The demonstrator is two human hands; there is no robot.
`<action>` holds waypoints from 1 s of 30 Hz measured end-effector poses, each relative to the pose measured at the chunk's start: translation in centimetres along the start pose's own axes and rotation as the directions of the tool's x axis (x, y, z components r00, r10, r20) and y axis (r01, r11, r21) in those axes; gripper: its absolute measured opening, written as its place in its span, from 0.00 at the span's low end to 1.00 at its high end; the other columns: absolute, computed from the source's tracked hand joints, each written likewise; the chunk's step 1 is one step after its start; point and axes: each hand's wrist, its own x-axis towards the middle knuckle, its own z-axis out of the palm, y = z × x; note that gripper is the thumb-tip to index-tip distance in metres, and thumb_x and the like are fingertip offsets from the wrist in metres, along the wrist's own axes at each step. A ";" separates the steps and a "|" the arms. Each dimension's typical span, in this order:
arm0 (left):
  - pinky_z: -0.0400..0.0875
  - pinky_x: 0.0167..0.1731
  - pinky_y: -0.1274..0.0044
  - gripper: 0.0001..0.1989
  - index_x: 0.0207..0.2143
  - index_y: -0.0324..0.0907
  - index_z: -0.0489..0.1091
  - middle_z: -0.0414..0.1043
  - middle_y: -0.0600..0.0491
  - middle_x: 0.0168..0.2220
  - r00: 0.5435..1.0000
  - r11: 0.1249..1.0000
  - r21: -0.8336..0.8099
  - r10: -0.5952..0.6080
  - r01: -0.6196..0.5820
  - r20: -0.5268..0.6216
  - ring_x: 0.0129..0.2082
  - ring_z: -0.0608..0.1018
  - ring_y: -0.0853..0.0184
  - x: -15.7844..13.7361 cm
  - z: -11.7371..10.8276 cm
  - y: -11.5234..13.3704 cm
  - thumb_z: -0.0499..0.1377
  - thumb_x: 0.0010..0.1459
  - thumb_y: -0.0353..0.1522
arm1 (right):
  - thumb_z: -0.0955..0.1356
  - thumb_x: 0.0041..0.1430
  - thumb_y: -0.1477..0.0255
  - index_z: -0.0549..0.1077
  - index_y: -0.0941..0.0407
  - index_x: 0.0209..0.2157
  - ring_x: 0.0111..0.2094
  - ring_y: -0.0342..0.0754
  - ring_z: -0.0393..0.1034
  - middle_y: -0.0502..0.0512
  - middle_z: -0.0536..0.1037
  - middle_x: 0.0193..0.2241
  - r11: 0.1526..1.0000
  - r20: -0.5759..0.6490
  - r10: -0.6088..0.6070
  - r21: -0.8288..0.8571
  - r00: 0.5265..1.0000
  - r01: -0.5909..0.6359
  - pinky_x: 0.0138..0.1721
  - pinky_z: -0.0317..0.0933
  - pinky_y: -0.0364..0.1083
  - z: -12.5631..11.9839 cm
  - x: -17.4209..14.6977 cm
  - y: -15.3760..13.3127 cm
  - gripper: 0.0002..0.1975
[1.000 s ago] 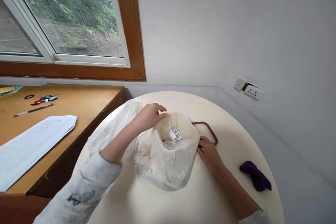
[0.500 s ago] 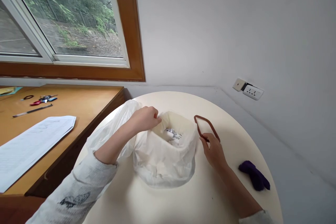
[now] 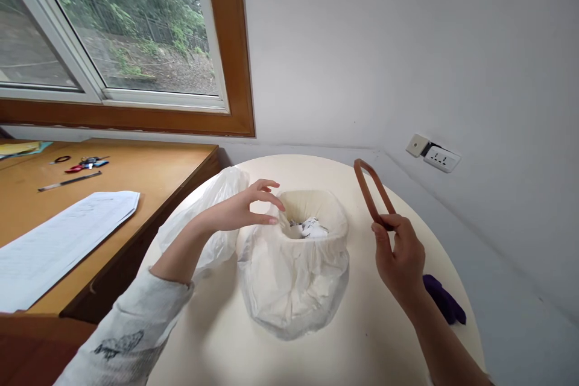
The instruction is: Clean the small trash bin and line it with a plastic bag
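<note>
A small bin (image 3: 294, 277) lined with a white plastic bag stands on the round table, the bag folded over its rim and hanging loosely down its front. Crumpled white paper with dark marks (image 3: 315, 228) lies inside it. At the bin's left rim is my left hand (image 3: 253, 204), fingers apart and nothing held; whether the fingertips touch the bag I cannot tell. My right hand (image 3: 401, 253) grips the near end of a brown rounded frame, a bin rim ring (image 3: 368, 192), tilted upward to the right of the bin.
More white plastic bag (image 3: 221, 187) spreads to the bin's left on the round table (image 3: 253, 365). A dark purple cloth item (image 3: 446, 300) lies at the right edge. Papers (image 3: 67, 241), a pen (image 3: 70, 181) and keys (image 3: 90, 161) rest on the wooden desk.
My right hand has raised the rim ring off the tabletop and tilted it up. My left hand's fingers have opened from their closed pose at the bag's edge. The view has shifted slightly.
</note>
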 end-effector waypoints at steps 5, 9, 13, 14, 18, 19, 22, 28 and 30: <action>0.58 0.55 0.68 0.10 0.36 0.49 0.73 0.53 0.52 0.60 0.999 0.997 -0.078 0.023 -0.019 0.043 0.60 0.57 0.60 0.0 0.6 -1.2 0.58 0.53 0.41 | 0.63 0.58 0.74 0.65 0.55 0.34 0.27 0.44 0.65 0.51 0.70 0.27 0.993 0.020 -0.089 0.078 0.996 0.087 0.28 0.62 0.44 0.0 0.6 -1.5 0.02; 0.63 0.51 0.68 0.08 0.34 0.47 0.72 0.56 0.52 0.58 0.999 0.992 -0.124 0.029 -0.030 -0.015 0.57 0.63 0.60 0.0 1.6 -0.2 0.58 0.53 0.39 | 0.62 0.57 0.75 0.64 0.54 0.35 0.30 0.45 0.66 0.52 0.70 0.28 0.982 0.073 -0.155 0.120 0.985 0.146 0.31 0.63 0.46 0.2 1.4 -2.1 0.03; 0.63 0.51 0.65 0.08 0.31 0.45 0.71 0.59 0.48 0.55 0.985 0.989 -0.142 0.009 -0.034 -0.175 0.56 0.63 0.58 0.2 3.6 1.0 0.59 0.52 0.39 | 0.61 0.58 0.76 0.64 0.54 0.36 0.35 0.47 0.67 0.52 0.72 0.30 0.971 0.089 -0.216 0.122 0.972 0.204 0.45 0.60 0.54 0.8 3.0 -2.5 0.04; 0.62 0.52 0.64 0.08 0.30 0.44 0.70 0.60 0.47 0.54 0.974 0.990 -0.139 0.001 -0.033 -0.226 0.56 0.62 0.58 0.3 4.2 1.2 0.59 0.52 0.39 | 0.61 0.58 0.75 0.64 0.53 0.36 0.36 0.48 0.68 0.53 0.72 0.31 0.971 0.098 -0.220 0.113 0.971 0.209 0.50 0.57 0.57 1.0 3.5 -2.6 0.04; 0.54 0.55 0.58 0.09 0.29 0.44 0.70 0.62 0.48 0.51 0.936 0.994 -0.108 -0.050 0.013 -0.348 0.57 0.60 0.56 0.9 5.5 2.3 0.60 0.51 0.40 | 0.60 0.59 0.74 0.65 0.53 0.36 0.41 0.49 0.68 0.54 0.74 0.35 0.968 0.212 -0.243 0.119 0.947 0.221 0.55 0.49 0.60 1.7 5.8 -3.1 0.04; 0.53 0.56 0.58 0.09 0.30 0.44 0.71 0.62 0.48 0.51 0.929 0.994 -0.108 -0.065 0.027 -0.364 0.56 0.60 0.56 1.0 5.3 2.5 0.59 0.51 0.40 | 0.60 0.60 0.74 0.65 0.53 0.35 0.42 0.49 0.68 0.54 0.74 0.35 0.963 0.246 -0.260 0.139 0.934 0.231 0.56 0.50 0.59 1.8 6.3 -3.3 0.04; 0.59 0.53 0.63 0.10 0.31 0.43 0.71 0.66 0.48 0.48 0.854 0.979 -0.200 -0.130 0.031 -0.504 0.50 0.68 0.59 1.3 3.7 3.1 0.56 0.55 0.40 | 0.59 0.60 0.76 0.65 0.53 0.35 0.41 0.47 0.68 0.53 0.74 0.34 0.944 0.316 -0.320 0.187 0.893 0.272 0.57 0.47 0.58 2.0 7.5 -4.0 0.06; 0.69 0.45 0.68 0.19 0.45 0.39 0.66 0.72 0.48 0.39 0.678 0.799 -0.595 -0.389 -0.089 -0.624 0.38 0.75 0.65 2.6 0.7 3.5 0.53 0.56 0.42 | 0.60 0.61 0.76 0.67 0.54 0.34 0.36 0.44 0.67 0.50 0.74 0.31 0.923 0.420 -0.380 0.227 0.824 0.310 0.57 0.45 0.55 2.7 8.4 -5.0 0.06; 0.70 0.44 0.68 0.25 0.52 0.40 0.62 0.73 0.48 0.38 0.719 0.748 -0.659 -0.415 -0.078 -0.557 0.37 0.76 0.65 3.0 0.7 3.9 0.55 0.55 0.43 | 0.60 0.61 0.75 0.68 0.54 0.34 0.34 0.43 0.66 0.49 0.73 0.29 0.925 0.453 -0.380 0.207 0.806 0.320 0.57 0.45 0.55 3.1 8.3 -5.4 0.07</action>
